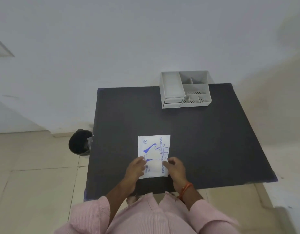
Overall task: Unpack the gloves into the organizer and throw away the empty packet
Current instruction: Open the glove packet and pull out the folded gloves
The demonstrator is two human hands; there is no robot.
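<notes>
A white packet of disposable gloves (pixel 154 149) with blue print lies flat on the dark table (pixel 205 141), near its front edge. My left hand (pixel 135 169) rests on the packet's near left corner, fingers spread over it. My right hand (pixel 175 168) touches the near right edge with its fingertips. Whether either hand grips the packet cannot be told. A grey organizer (pixel 185 89) with several empty compartments stands at the table's far edge. A black bin (pixel 80 142) with a dark liner sits on the floor left of the table.
A plain wall rises behind the table. Beige floor tiles surround it on the left and right. My pink sleeves fill the bottom of the view.
</notes>
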